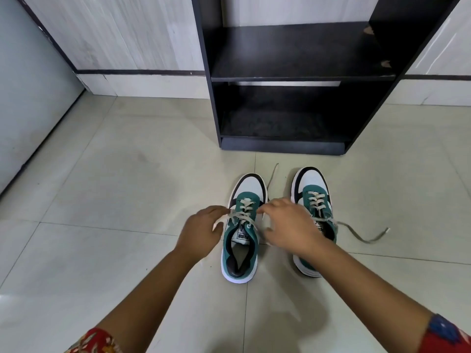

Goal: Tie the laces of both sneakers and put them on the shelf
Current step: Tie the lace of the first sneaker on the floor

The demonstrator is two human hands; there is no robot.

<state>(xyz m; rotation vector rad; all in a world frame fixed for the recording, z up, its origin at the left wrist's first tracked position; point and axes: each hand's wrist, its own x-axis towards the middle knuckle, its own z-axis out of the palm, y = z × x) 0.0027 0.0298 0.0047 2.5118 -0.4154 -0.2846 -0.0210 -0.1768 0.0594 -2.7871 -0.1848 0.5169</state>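
Two green, white and black sneakers stand side by side on the floor, toes pointing at the black shelf (300, 79). My left hand (201, 231) pinches a grey lace end at the left side of the left sneaker (242, 240). My right hand (288, 226) holds that shoe's other lace end, which runs up between the shoes. The hand covers part of the right sneaker (314, 197). That sneaker's loose lace (362, 234) trails on the tiles to the right.
The shelf unit stands against a pale wall, with an upper board and a lower compartment, both bare. Light floor tiles (127, 187) spread left of the shoes. A grey door or panel (33, 98) is at the far left.
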